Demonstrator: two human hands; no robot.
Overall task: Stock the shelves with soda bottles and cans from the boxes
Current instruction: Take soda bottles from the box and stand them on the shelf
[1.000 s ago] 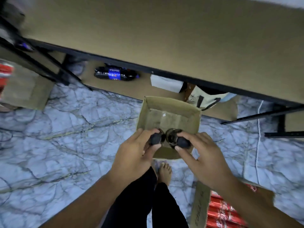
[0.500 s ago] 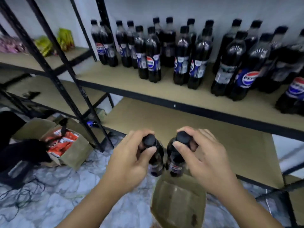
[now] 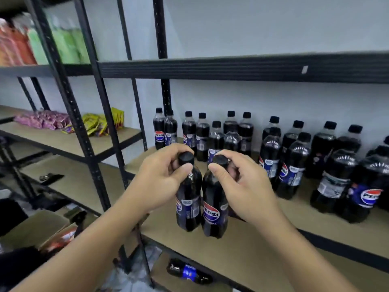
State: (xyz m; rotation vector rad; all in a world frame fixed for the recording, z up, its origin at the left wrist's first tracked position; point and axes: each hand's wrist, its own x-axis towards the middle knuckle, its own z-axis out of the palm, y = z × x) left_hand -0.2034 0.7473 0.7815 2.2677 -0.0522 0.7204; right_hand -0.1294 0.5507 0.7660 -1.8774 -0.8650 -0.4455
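My left hand (image 3: pixel 160 180) grips the neck and black cap of a dark Pepsi bottle (image 3: pixel 188 203). My right hand (image 3: pixel 242 184) grips the neck of a second Pepsi bottle (image 3: pixel 213 211) right beside it. Both bottles are upright and almost touching, at the front left part of the tan shelf board (image 3: pixel 252 245); whether their bases rest on it I cannot tell. Behind and to the right stand several more Pepsi bottles (image 3: pixel 292 165) in loose rows.
Black metal uprights (image 3: pixel 101 131) frame the shelf on the left. Snack packets (image 3: pixel 101 123) lie on the neighbouring shelf. One Pepsi bottle (image 3: pixel 189 272) lies on its side on the lowest board. An open cardboard box (image 3: pixel 42 230) with red packs stands at the lower left.
Both hands lifted the two bottles out of the cardboard box on the floor and brought them up to the shelf holding the other bottles. The view swung upward with them.
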